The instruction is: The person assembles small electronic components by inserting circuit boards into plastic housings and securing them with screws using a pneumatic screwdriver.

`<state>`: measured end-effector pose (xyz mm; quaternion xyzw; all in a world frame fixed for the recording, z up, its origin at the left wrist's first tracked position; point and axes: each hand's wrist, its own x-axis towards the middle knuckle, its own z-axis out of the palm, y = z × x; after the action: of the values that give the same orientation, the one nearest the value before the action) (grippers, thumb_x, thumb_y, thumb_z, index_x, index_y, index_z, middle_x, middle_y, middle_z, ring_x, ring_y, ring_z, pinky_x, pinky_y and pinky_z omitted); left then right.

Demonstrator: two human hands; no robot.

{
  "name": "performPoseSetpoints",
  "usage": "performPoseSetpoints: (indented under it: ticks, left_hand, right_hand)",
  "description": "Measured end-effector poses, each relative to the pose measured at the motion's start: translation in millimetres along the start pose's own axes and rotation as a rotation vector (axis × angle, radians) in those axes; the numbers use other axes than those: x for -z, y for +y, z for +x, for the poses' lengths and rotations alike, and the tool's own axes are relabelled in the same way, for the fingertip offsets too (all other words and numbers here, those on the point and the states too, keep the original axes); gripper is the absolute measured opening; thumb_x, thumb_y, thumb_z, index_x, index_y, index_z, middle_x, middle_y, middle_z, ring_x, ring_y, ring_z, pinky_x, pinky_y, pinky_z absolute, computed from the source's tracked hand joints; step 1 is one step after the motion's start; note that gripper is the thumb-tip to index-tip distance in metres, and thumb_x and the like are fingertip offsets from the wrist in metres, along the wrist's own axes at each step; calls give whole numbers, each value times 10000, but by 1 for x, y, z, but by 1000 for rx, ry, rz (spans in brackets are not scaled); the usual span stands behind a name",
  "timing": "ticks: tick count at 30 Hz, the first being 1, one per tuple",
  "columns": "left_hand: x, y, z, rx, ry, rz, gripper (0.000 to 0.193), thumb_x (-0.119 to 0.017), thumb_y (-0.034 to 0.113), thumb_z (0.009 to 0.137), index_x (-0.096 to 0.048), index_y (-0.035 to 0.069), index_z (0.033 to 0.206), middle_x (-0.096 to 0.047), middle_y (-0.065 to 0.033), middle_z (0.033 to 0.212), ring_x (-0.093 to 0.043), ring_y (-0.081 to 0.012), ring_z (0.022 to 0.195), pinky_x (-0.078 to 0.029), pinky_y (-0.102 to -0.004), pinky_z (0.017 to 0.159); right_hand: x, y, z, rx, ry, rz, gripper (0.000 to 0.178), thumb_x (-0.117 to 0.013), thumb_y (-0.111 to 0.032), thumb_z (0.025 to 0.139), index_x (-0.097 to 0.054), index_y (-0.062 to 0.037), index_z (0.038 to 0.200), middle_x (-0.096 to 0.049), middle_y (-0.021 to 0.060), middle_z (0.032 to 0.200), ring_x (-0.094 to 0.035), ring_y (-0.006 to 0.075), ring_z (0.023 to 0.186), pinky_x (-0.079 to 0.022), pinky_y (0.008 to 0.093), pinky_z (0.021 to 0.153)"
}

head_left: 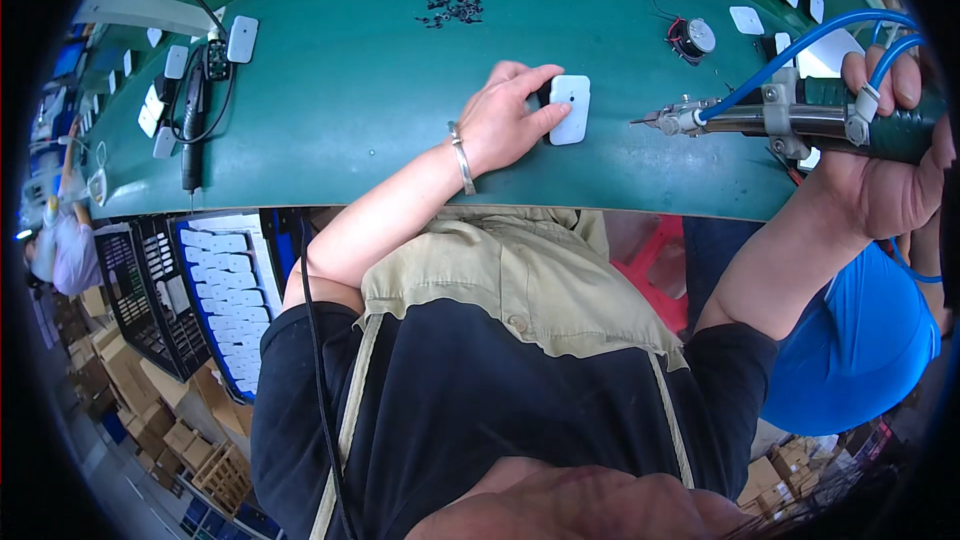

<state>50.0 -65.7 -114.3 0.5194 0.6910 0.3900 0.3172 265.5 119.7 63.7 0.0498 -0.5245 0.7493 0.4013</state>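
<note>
My left hand is closed on a small white rounded case at the middle of the green workbench. My thumb lies on the case's face, and a dark piece shows at its left side. At the right, my right hand grips a screwdriver-like air tool with a steel barrel, a green body and blue hoses. The tool lies nearly level, its thin metal tip pointing left towards the case, with a gap between them.
Small black parts lie piled at the far middle. A round coil-like part with wires sits far right. Further left are a black electric screwdriver and white cases. A blue tray of white pieces stands below the bench; a blue-clad person is at right.
</note>
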Motion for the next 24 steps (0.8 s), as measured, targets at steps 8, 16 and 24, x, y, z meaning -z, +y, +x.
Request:
performPoseSetpoints:
  ticks: [8,16,24]
  left_hand:
    - [-11,44,-8,-237,26,-96,356,-743,170,663,-616,54,974,-518,-39,921,-482,-107,624,-425,-224,537]
    - [-29,36,0,-279,91,-217,141,-695,146,699,-642,61,798,-544,-43,806,-534,-167,662,-451,-273,585]
    - [-32,36,1,-274,73,-219,135,-685,144,711,-666,67,821,-574,-40,786,-554,-163,662,-456,-264,590]
  right_hand:
    - [-6,8,2,32,-22,45,337,-455,-296,867,-451,-45,1091,-476,54,739,-431,144,653,-393,272,586]
    - [-19,13,0,65,-28,69,324,-458,-308,867,-468,-60,1076,-470,42,694,-426,133,605,-386,253,542]
    - [-22,16,1,98,-39,99,312,-462,-320,868,-485,-75,1061,-464,30,649,-421,122,557,-379,234,498]
